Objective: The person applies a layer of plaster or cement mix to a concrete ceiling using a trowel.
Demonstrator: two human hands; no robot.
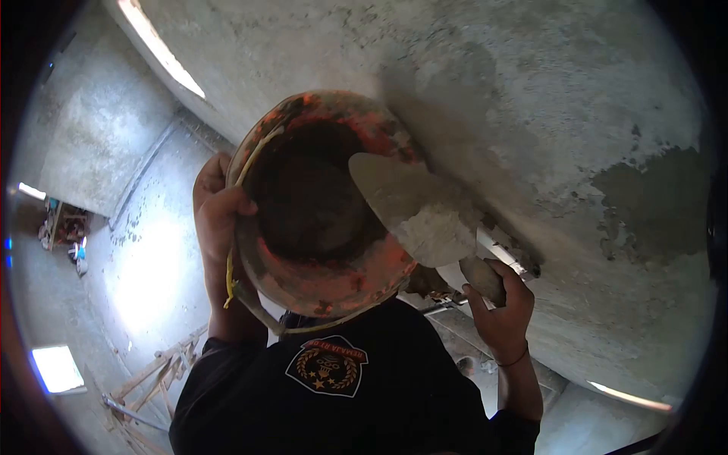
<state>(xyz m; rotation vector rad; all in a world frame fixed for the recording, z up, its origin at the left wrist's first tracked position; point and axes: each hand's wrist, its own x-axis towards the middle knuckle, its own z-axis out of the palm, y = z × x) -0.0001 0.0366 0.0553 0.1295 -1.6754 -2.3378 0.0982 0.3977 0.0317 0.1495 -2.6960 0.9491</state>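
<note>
My left hand (218,208) grips the rim of a worn orange-red bucket (318,284), its thumb over the edge. The bucket is tilted so its dark inside faces me, with grey mortar crusted around the rim. In my right hand (506,312) is the handle of a trowel (373,182), fingers closed round it. Grey mortar (440,231) lies on the wide part of the blade near the handle. The blade's rounded tip overlaps the bucket's opening from the right. A pale cord handle (250,163) runs along the bucket's left side.
A rough grey plastered wall (531,114) rises close behind the bucket, with a darker damp patch (660,197) at right. Below left is a bright floor (152,258), with wooden pieces (155,387) standing on it. A window (58,369) glows at far left.
</note>
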